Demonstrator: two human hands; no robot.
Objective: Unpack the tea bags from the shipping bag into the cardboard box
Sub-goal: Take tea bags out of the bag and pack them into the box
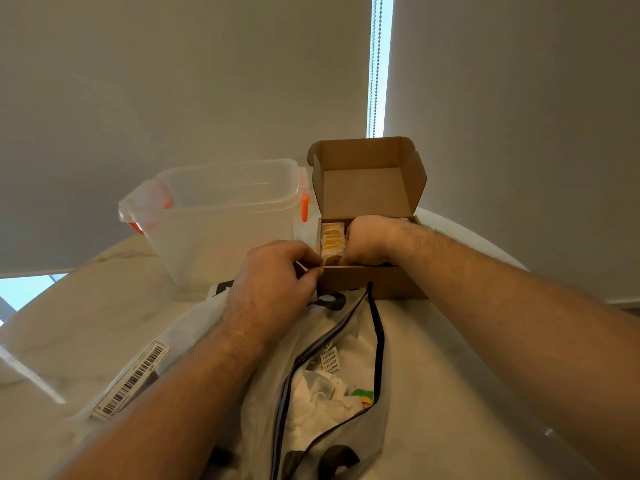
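head view: my left hand pinches a white tag at the cardboard box's near corner. my right hand is inside it beside stacked tea bags, its fingers hidden, so i cannot tell its grip. the shipping bag gapes at lower centre, with a clear tub to the left.

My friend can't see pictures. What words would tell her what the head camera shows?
A person's right hand reaches into an open cardboard box beside a row of tea bags, while the left hand pinches a thin white piece at the box's front corner. An open shipping bag with more tea bags lies in front; a clear plastic tub stands left.
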